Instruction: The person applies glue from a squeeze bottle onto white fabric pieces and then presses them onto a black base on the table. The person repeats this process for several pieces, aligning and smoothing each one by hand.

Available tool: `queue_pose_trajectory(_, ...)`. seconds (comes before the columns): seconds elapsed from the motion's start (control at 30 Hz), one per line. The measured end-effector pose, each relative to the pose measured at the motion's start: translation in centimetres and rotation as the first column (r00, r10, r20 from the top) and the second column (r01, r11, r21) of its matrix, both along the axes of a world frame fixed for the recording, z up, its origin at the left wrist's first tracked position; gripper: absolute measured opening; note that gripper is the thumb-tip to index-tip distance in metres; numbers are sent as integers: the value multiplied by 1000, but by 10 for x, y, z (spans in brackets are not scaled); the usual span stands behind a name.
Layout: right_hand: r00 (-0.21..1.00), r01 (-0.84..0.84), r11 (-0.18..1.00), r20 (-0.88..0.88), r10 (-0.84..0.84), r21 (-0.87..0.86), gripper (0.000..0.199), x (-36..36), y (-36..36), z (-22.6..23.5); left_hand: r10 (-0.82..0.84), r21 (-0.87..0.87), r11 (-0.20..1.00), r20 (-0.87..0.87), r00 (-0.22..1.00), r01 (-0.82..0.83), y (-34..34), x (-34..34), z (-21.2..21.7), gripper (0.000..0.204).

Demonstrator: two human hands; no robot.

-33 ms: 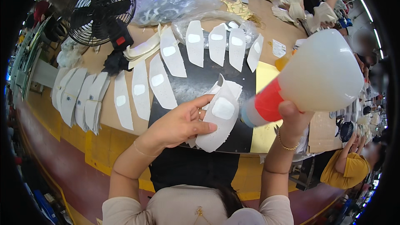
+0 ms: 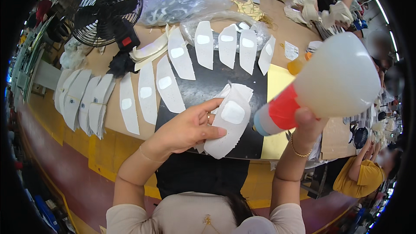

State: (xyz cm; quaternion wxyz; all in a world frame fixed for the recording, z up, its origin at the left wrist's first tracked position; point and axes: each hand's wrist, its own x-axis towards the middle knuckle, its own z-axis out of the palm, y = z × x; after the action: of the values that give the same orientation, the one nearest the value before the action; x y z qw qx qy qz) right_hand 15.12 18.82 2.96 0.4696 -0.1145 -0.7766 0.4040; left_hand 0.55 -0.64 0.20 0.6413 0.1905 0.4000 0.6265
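Observation:
My left hand (image 2: 188, 128) pinches a small stack of pale shoe-upper-like pieces (image 2: 227, 141), thumb on top and fingers underneath. The top piece bears a white rounded patch (image 2: 233, 112). My right hand (image 2: 308, 128) grips a translucent squeeze bottle (image 2: 340, 76) with whitish contents and a red band. The bottle is tilted with its wide end up and its bluish narrow end pointing down left, beside the stack but apart from it. Similar pale pieces with white patches (image 2: 177, 53) lie in an arc on and around the black board (image 2: 201, 87).
Bundled pale pieces (image 2: 76, 99) sit at the table's left, near a black fan (image 2: 106, 8). Clear plastic bags (image 2: 182, 0) lie at the back. Yellow sheet (image 2: 277, 82) and an orange-capped small bottle (image 2: 297, 66) are at right. Other people work at the far right and right side.
The top piece's upper end, curled up before, now lies flatter on the stack. The squeeze bottle has shifted slightly right and down. My left hand keeps its hold.

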Motion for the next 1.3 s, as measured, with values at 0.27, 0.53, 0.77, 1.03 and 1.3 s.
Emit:
queue_pose_trajectory(0.27, 871, -487, 740, -320, 373, -464, 72, 28, 16, -27, 60, 54, 997, 57, 997, -63, 8, -16, -9, 66)
queue_pose_trajectory(0.53, 937, -284, 739, -342, 77, -611, 72, 38, -1, -30, 582, 154, 796, -457, 673, -585, 35, -96, -20, 79)
queue_pose_trajectory(0.77, 856, -510, 649, -407, 319, -564, 70, 52, 14, -42, 249, 152, 902, -948, 200, -403, 6, -44, -47, 55)
queue_pose_trajectory(1.03, 903, -421, 731, -319, 286, -537, 70, 36, 4, -35, 105, 86, 942, -994, 41, -325, 2, 23, -71, 54)
queue_pose_trajectory(1.3, 982, -68, 890, -186, -19, -450, 75, 42, 12, -57, 48, -7, 956, -983, 177, -295, 6, 31, -60, 46)
